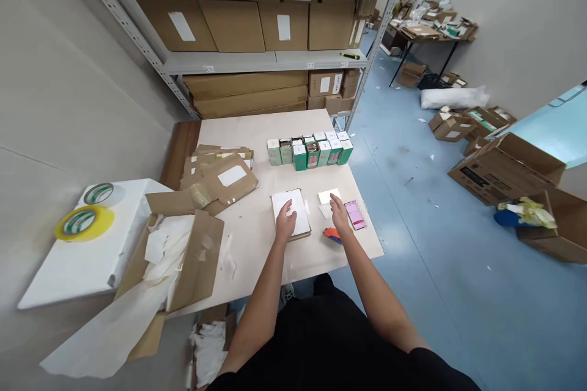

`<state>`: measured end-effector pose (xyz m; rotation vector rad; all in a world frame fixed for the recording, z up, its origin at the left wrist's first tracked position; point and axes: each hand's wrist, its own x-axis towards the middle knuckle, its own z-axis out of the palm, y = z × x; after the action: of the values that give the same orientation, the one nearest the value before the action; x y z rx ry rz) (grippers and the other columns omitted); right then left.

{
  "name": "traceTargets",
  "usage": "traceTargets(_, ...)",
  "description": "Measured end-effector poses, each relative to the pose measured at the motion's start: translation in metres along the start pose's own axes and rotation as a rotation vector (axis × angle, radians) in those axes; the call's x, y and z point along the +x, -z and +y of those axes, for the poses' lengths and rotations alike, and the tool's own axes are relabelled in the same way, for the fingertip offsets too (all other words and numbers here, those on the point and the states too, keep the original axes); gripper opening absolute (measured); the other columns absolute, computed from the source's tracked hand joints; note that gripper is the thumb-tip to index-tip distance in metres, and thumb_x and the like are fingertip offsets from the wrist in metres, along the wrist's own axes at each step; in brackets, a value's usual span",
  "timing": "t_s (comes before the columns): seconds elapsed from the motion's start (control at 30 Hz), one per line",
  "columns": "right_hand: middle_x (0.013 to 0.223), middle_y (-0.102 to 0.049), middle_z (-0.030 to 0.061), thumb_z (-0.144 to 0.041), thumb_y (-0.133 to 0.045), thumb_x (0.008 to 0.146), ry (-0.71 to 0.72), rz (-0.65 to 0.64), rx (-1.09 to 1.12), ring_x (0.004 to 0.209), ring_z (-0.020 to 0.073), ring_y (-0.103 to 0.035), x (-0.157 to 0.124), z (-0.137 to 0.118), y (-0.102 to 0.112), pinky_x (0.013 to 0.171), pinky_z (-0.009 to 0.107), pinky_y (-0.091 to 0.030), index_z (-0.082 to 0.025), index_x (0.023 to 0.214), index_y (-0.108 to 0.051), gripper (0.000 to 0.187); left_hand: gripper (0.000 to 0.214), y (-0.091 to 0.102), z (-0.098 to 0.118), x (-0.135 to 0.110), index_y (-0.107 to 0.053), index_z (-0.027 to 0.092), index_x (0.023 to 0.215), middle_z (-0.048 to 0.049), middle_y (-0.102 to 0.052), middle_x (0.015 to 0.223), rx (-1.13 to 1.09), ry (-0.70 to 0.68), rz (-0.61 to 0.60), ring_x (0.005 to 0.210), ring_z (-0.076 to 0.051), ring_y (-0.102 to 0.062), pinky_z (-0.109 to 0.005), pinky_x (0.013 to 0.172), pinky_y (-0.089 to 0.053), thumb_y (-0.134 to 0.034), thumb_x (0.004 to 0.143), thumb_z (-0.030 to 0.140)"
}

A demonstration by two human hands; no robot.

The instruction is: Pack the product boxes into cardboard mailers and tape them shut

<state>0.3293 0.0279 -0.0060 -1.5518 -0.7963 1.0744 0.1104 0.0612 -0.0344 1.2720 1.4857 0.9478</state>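
My left hand (285,222) is over the left part of a flat box with a white top (300,208), its fingers apart and nothing in it. Whether it touches the box I cannot tell. My right hand (339,212) is also empty, fingers stretched out, beside small white cards (326,197). Just below its wrist lies an orange and blue box cutter (331,234), partly hidden by the forearm. To the right of that hand a phone with a pink screen (354,214) lies near the table's edge.
Small green-and-white boxes (299,157) stand in rows at the back right. Flattened cardboard (229,180) is piled on the left, behind an open carton with white paper (206,250). Tape rolls (79,222) lie on a white block. A loaded shelf (243,62) rises behind the table.
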Motion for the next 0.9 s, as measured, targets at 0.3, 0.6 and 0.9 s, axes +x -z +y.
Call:
traceTargets(0.3,0.158,-0.051,0.0065,-0.04,-0.05,0.093,-0.17,-0.119,-0.35,0.145,0.0259,-0.047,0.101,0.058,0.053,0.12,0.041,-0.037,-0.024,0.15,-0.054,0.059,0.051,-0.12,-0.004,0.058,-0.063,0.018,0.14,-0.0144,-0.065,0.142,0.154,0.166,-0.224,0.115,-0.023,-0.069,-0.035,0.101,-0.052,-0.062,0.089,0.016)
traceTargets(0.6,0.167,-0.035,0.0154,-0.019,-0.055,0.089,-0.133,-0.461,-1.115,0.153,0.0351,-0.03,0.161,0.121,0.047,0.117,0.046,-0.036,-0.015,0.151,-0.049,0.063,0.051,-0.189,-0.064,0.116,-0.066,0.013,0.131,-0.0185,-0.065,0.14,0.241,0.377,-0.077,0.133,-0.031,-0.059,-0.043,0.114,-0.042,-0.071,0.08,0.015)
traceTargets(0.9,0.16,-0.046,0.0168,-0.015,-0.047,0.089,-0.027,-0.545,-1.168,0.155,0.0349,-0.023,0.158,0.137,0.039,0.113,0.05,-0.038,-0.015,0.157,-0.04,0.068,0.047,-0.205,-0.08,0.139,-0.065,0.016,0.122,-0.0143,-0.074,0.118,0.303,0.405,-0.002,0.108,-0.026,-0.069,-0.037,0.095,-0.051,-0.076,0.081,0.034)
